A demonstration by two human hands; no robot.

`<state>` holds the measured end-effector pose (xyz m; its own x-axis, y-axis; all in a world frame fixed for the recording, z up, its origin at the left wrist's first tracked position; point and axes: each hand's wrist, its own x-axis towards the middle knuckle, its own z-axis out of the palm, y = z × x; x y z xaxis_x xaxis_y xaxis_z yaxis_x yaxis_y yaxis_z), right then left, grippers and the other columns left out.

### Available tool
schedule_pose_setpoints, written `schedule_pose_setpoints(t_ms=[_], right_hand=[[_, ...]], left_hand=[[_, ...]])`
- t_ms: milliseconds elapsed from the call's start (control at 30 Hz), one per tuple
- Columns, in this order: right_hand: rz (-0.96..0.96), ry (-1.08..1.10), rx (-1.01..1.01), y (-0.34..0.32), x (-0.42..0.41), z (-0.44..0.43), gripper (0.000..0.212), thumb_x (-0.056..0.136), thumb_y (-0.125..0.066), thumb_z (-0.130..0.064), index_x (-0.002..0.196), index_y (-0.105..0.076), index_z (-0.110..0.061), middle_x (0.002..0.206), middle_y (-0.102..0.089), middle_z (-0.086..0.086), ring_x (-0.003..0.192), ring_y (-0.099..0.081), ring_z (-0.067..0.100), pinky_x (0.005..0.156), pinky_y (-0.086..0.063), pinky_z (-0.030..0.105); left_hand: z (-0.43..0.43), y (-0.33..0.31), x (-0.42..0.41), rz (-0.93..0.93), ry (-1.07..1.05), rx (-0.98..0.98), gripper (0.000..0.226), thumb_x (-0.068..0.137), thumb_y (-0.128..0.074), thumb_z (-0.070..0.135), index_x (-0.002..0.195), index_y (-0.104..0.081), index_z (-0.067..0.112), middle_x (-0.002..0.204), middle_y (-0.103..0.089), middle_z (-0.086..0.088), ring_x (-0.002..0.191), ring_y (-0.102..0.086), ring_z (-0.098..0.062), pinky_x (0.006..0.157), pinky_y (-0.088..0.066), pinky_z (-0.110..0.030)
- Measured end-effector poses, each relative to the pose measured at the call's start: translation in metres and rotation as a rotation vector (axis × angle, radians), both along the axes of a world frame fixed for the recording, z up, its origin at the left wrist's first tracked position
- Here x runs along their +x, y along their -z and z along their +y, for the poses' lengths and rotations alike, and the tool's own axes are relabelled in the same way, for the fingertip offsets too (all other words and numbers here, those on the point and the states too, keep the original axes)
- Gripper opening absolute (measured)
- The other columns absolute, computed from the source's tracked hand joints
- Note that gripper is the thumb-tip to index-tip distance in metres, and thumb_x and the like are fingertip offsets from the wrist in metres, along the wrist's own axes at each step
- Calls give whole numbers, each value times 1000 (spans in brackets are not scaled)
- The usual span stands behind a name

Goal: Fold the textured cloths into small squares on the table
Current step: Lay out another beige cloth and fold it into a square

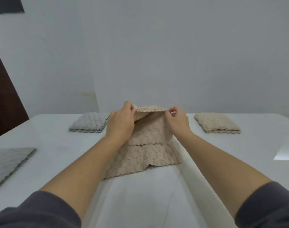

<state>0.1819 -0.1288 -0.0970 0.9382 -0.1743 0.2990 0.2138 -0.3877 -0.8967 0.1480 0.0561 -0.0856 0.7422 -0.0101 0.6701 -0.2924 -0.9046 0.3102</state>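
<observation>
A beige textured cloth (145, 155) lies in the middle of the white table (157, 195), its far part lifted off the surface. My left hand (121, 121) pinches the raised far edge at its left corner. My right hand (177, 120) pinches the same edge at the right corner. The near part of the cloth rests on the table in overlapping layers with scalloped edges.
A folded grey cloth (89, 122) sits at the back left and a folded beige cloth (217, 122) at the back right. A flat grey cloth (9, 163) lies at the left edge. A white wall stands right behind the table.
</observation>
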Motion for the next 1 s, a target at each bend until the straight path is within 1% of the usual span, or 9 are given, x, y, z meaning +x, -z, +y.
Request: schedule_pose_setpoints(t_ms=[133, 233, 333, 433, 600, 700, 833, 900, 1000], right_hand=[[-87, -24, 50, -25, -36, -16, 19, 93, -60, -31, 84, -61, -14, 57, -55, -3, 38, -44, 4, 47, -37, 24], [-84, -182, 24, -49, -73, -40, 20, 87, -71, -33, 80, -70, -15, 64, -62, 11, 49, -49, 10, 53, -42, 25], [22, -359, -201, -67, -116, -69, 8, 81, -76, -36, 79, -75, -28, 78, -73, -4, 72, -65, 4, 73, -50, 21], [188, -500, -389, -69, -157, -88, 16, 81, -76, -35, 77, -74, -19, 74, -67, -9, 70, -59, 9, 67, -44, 22], [278, -710, 8, -83, -214, -110, 14, 89, -67, -20, 81, -58, -12, 72, -54, -1, 66, -52, 12, 63, -47, 22], [287, -695, 113, -101, -238, -114, 17, 90, -63, -26, 83, -59, -11, 74, -58, 0, 63, -55, 11, 56, -46, 19], [318, -606, -11, -112, -246, -119, 31, 85, -68, -37, 98, -66, -9, 80, -58, 4, 68, -54, 14, 58, -46, 22], [310, -555, -73, -104, -241, -117, 30, 83, -71, -38, 92, -67, -9, 76, -58, 3, 67, -54, 13, 59, -43, 22], [274, -403, -289, -70, -227, -106, 25, 93, -64, -26, 72, -63, -12, 61, -58, -7, 55, -55, 5, 51, -44, 17]], left_hand=[[12, -29, -45, 35, 167, -9, 15, 99, -45, 38, 98, -41, 23, 70, -52, 9, 63, -51, -9, 55, -39, -28], [23, -49, -86, 157, 236, 41, 18, 91, -60, 30, 100, -45, 25, 76, -51, 10, 64, -49, -6, 58, -37, -26], [32, -69, -126, 220, 223, -86, 11, 88, -55, 9, 94, -54, 18, 78, -58, 1, 66, -50, -13, 60, -37, -27], [41, -90, -168, 370, 233, -287, 6, 90, -56, 9, 89, -61, 14, 78, -59, -2, 69, -49, -14, 60, -36, -23], [54, -110, -230, 630, 459, -669, 27, 92, -58, 18, 74, -77, 21, 81, -72, 2, 72, -67, -8, 66, -52, -21], [57, -116, -252, 675, 467, -723, 20, 88, -64, 22, 72, -63, 10, 67, -64, 0, 55, -60, -8, 50, -45, -17], [63, -113, -256, 726, 377, -644, 20, 91, -58, 25, 88, -61, 5, 76, -59, -7, 65, -55, -17, 56, -45, -21], [61, -100, -251, 751, 292, -564, 14, 95, -56, 19, 95, -63, 7, 82, -60, -8, 73, -57, -20, 60, -47, -25], [50, -63, -236, 767, 150, -491, 9, 92, -53, 9, 84, -58, 11, 74, -57, -7, 61, -56, -17, 52, -50, -25]])
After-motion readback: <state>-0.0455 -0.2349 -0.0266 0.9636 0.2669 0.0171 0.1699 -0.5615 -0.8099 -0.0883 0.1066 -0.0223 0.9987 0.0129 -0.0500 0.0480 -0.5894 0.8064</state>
